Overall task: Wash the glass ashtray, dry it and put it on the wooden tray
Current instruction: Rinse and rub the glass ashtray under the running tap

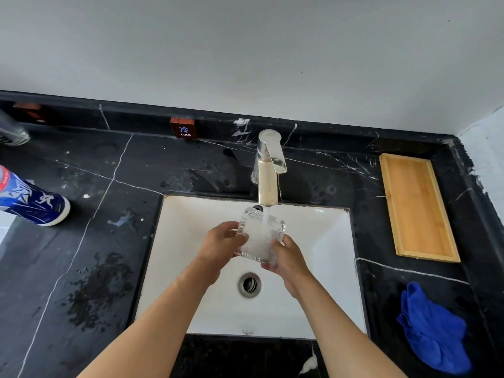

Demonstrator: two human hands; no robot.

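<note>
The square cut-glass ashtray (259, 236) is held over the white sink (327, 255), tilted towards me. Water runs from the chrome tap (268, 170) onto its inner face and foams white there. My left hand (222, 248) grips the ashtray's left edge, with its fingers curled over the rim. From below, my right hand (286, 259) holds the lower right corner. The wooden tray (417, 205) lies on the black counter to the right of the sink, with nothing on it. A crumpled blue cloth (433, 328) lies on the counter at the front right.
The black marble counter (109, 241) is wet, with dark debris at the front left. A blue and white can (32, 200) lies on its side at the far left. A small red "COLD" sign (183, 128) stands against the back ledge. The drain (249, 285) is open.
</note>
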